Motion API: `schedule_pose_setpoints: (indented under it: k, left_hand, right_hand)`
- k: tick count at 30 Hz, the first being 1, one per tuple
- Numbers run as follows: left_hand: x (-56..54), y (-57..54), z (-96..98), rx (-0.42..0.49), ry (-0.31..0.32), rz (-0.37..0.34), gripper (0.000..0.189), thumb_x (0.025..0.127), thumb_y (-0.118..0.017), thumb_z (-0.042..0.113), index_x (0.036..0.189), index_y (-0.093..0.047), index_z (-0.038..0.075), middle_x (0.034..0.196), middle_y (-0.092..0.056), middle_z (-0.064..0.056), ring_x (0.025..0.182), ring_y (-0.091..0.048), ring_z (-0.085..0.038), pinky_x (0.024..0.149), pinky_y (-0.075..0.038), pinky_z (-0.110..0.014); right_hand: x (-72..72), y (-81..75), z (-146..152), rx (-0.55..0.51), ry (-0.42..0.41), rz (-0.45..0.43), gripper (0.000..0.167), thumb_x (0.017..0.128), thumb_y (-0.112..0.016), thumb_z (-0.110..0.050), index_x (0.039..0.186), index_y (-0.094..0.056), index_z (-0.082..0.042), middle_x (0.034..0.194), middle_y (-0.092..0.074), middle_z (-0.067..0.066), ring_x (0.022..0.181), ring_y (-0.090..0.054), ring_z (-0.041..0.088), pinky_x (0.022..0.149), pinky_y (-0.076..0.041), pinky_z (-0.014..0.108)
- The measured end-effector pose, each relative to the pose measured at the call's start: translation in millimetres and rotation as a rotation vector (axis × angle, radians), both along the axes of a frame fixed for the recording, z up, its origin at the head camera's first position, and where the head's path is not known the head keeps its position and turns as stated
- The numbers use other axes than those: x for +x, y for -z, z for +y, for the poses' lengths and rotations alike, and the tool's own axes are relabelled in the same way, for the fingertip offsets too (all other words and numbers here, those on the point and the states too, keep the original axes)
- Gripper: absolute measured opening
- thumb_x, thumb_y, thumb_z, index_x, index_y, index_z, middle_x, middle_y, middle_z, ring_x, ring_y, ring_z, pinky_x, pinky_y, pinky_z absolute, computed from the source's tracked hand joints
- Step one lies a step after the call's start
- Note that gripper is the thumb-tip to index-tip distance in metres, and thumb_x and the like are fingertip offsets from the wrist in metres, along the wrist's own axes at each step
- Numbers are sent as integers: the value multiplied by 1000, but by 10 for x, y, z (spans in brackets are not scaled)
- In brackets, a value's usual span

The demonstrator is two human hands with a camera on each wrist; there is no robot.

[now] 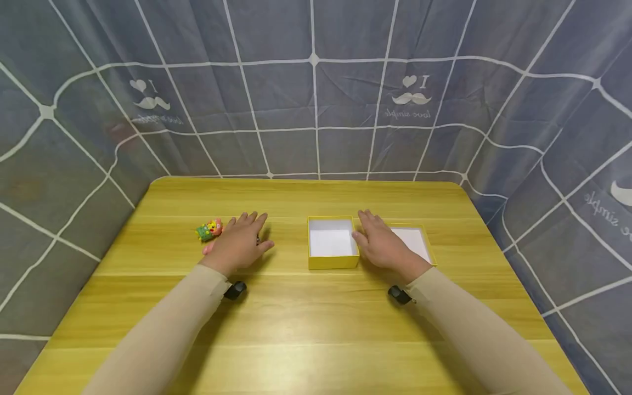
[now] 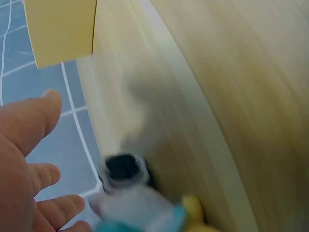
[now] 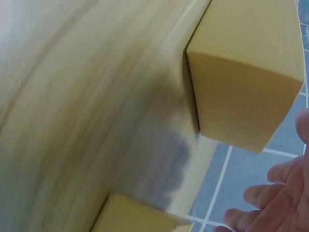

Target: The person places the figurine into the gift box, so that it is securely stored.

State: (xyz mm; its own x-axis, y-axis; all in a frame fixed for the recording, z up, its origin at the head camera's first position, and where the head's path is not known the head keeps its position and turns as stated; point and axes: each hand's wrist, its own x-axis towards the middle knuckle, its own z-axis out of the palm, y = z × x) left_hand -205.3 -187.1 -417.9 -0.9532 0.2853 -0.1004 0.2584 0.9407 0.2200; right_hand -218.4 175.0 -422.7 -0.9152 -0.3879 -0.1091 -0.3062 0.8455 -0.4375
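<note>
At ten o'clock off the left hand lies a green-and-yellow toy; left-wrist view adds a dark-topped figurine, mostly hidden from above. Right hand: yellow box at nine, white inside shown by head view alone; lid at three. Both hands' fingers extend, gripping nothing.

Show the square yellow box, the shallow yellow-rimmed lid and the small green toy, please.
Square yellow box (image 1: 333, 263): head view, front wall.
Shallow yellow-rimmed lid (image 1: 413, 241): head view, white inside.
Small green toy (image 1: 204, 232): head view, green body.
</note>
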Motion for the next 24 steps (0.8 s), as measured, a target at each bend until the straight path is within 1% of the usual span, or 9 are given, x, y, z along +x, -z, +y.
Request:
schedule_pose_setpoints:
  k: [5, 7, 10, 13, 16, 19, 21, 23, 24]
  left_hand:
    - [37, 8, -164, 14, -21, -10, 78, 107, -58, 49, 165, -32, 5, 169, -31, -27, 157, -26, -50, 129, -16, -66]
    - [55, 8, -229, 26, -30, -18, 76, 107, -58, 48, 165, -33, 4, 168, -32, -28, 157, -27, -49, 129, -15, -66]
    - [86, 1, -322, 41, -44, -37, 75, 108, -58, 46, 164, -34, 4, 168, -32, -28, 157, -27, -47, 129, -13, -65]
    - [123, -18, -404, 57, -58, -60, 73, 108, -58, 44, 163, -36, 3, 168, -33, -27, 157, -27, -47, 129, -15, -65]
    - [169, -37, -467, 69, -59, -75, 71, 108, -58, 43, 162, -39, 2, 166, -37, -27, 156, -30, -47, 129, -17, -65]
    - [209, -41, -512, 76, -42, -64, 69, 107, -60, 43, 159, -44, 0, 161, -45, -27, 153, -37, -47, 128, -20, -66]
    - [232, -37, -536, 75, -29, -50, 67, 106, -62, 43, 155, -48, 0, 152, -56, -26, 147, -46, -46, 127, -22, -67]
    - [255, -32, -563, 66, -19, -46, 67, 104, -66, 43, 153, -52, 0, 145, -61, -24, 141, -52, -45, 126, -23, -68]
    - [265, -29, -575, 63, -17, -48, 67, 102, -68, 43, 152, -54, 0, 143, -63, -24, 140, -54, -45, 126, -22, -69]
  right_hand:
    - [27, 20, -48, -32, -29, -23, 68, 116, -38, -34, 167, -12, 4, 174, -12, 26, 163, -11, 42, 132, -14, 59]
    - [36, 28, -63, -36, -38, -28, 69, 116, -38, -34, 167, -11, 4, 175, -12, 24, 163, -11, 40, 132, -13, 57]
    - [45, 40, -79, -37, -47, -31, 69, 116, -38, -34, 167, -10, 4, 175, -11, 23, 164, -12, 38, 132, -15, 57]
    - [49, 56, -89, -32, -49, -34, 69, 116, -38, -34, 167, -9, 3, 175, -12, 22, 163, -14, 38, 131, -18, 57]
    - [54, 70, -99, -42, -49, -48, 70, 116, -37, -34, 168, -8, 2, 175, -12, 21, 163, -16, 37, 131, -20, 56]
    - [59, 87, -103, -56, -49, -59, 70, 116, -37, -34, 168, -7, 2, 176, -11, 20, 163, -17, 36, 131, -21, 55]
    - [64, 99, -104, -63, -47, -67, 70, 116, -37, -35, 168, -7, 1, 176, -10, 18, 163, -18, 35, 131, -22, 55]
    - [67, 106, -104, -62, -48, -71, 70, 116, -36, -35, 168, -6, 0, 176, -10, 18, 162, -19, 35, 130, -23, 55]
    - [69, 103, -105, -63, -47, -73, 70, 116, -37, -36, 169, -5, -1, 176, -10, 17, 162, -20, 35, 130, -24, 55]
